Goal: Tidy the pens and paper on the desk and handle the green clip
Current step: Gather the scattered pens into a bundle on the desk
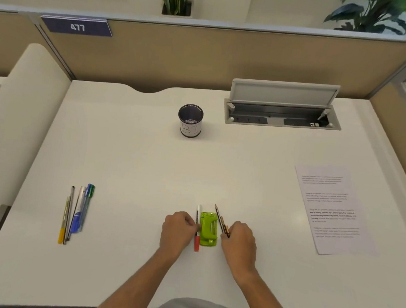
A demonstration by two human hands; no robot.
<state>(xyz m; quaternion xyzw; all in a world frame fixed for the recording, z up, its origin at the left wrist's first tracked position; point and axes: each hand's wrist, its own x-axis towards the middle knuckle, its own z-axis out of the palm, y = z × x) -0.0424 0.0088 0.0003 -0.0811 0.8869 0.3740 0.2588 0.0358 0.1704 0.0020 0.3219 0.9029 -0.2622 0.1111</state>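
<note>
Left hand: your left hand (177,228) has its fingers curled in, pinching a white pen with a red cap (196,239) that lies just beside the left edge of the bright green plastic clip (209,229).
Right hand: your right hand (238,241) curls its fingers onto the near ends of thin dark and gold-brown pens (220,220), which slant along the clip's right side.
Clip: it lies flat on the white desk (133,172), between your hands.
Loose pens: a bunch of yellow, grey, blue and green pens (77,213) lies well left of the clip.
Paper: a printed white paper sheet (328,208) lies flat, well right of the clip.
Cup: a dark mesh pen cup with a white label (190,121) stands upright, far beyond the clip.
Cable box: a grey cable box (283,112), lid raised, sits beyond the clip to the right.
</note>
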